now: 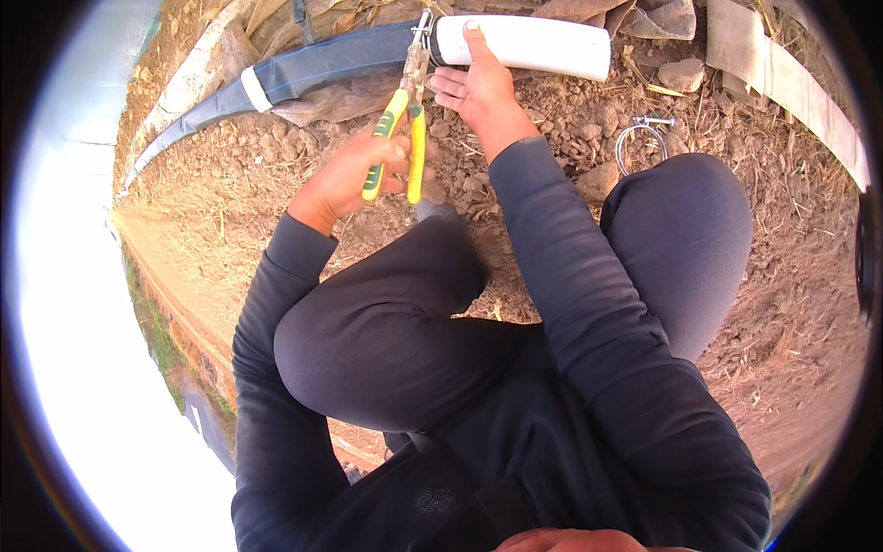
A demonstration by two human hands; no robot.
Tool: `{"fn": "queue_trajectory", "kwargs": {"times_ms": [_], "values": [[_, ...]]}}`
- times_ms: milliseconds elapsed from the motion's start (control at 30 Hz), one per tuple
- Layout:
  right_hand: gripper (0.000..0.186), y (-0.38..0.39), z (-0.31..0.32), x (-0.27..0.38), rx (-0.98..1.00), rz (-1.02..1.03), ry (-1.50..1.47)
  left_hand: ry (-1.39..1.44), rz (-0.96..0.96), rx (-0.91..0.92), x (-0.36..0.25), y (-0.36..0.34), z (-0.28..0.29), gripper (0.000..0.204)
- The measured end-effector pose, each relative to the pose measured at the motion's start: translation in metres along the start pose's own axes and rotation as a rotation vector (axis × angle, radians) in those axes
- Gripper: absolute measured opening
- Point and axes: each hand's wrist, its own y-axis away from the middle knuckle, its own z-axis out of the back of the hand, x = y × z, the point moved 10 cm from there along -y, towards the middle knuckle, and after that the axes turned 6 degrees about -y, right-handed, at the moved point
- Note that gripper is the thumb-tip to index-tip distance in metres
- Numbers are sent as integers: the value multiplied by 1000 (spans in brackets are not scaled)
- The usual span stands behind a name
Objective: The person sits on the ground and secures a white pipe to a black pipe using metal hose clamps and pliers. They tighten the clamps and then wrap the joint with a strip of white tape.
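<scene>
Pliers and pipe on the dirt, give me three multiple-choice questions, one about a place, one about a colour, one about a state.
1. Where is the right hand?
A. On the white pipe
B. On a knee
C. Flat on the soil

2. What colour are the handles of the pliers?
A. Red with black
B. Yellow with green
C. Plain blue

3. How does the wire clamp lie?
A. Gripped in the pliers
B. Loose on the soil, touched by neither hand
C. Fitted around the pipe

Answers:
1 A, the fingers rest on the pipe end, beside the dark hose.
2 B, the handles in the left hand are yellow with green.
3 B, the clamp lies apart, right of the right forearm.
</scene>
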Motion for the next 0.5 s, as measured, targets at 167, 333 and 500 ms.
{"fn": "queue_trajectory", "kwargs": {"times_ms": [167,333,500], "values": [[96,-1,2,-1,-3,0,-15,482,-87,220,-1,6,-3,90],[98,-2,2,0,11,17,-11,567,-89,300,-4,4,-8,92],[97,-3,3,-1,6,7,-15,655,-106,324,0,3,-8,95]]}}
